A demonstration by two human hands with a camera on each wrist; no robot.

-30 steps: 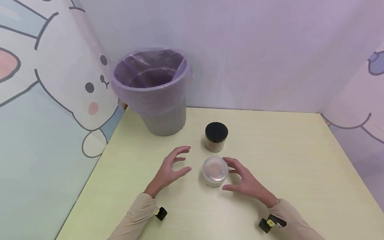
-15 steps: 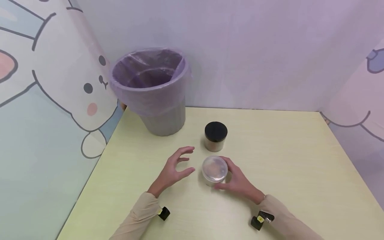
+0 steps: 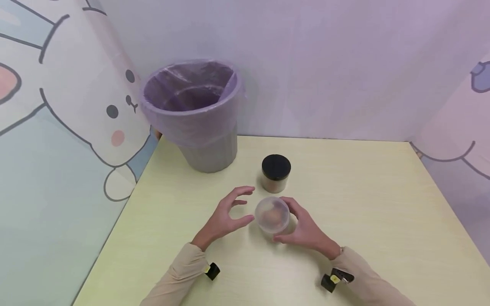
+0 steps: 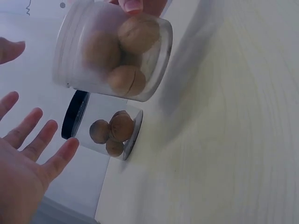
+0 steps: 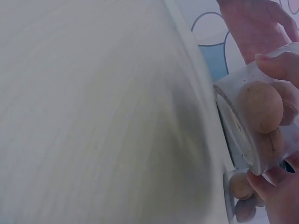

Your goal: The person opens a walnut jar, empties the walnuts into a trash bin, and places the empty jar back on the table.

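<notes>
1. Pale tabletop (image 3: pixel 363 204) lies before us, with a lined bin (image 3: pixel 208 148) at its back left.
2. We see the right hand (image 3: pixel 306 230) gripping the clear jar (image 3: pixel 272 216) (brown balls (image 4: pixel 139 33) show inside), raised just above the tabletop.
3. We find the left hand (image 3: pixel 223 218) just beside it, fingers spread apart.
4. Behind, we notice a black-lidded jar (image 3: pixel 274 183) standing upright.

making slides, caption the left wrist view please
Right grip holding a clear jar of brown balls above the table, black-lidded jar beyond, left grip open.
</notes>
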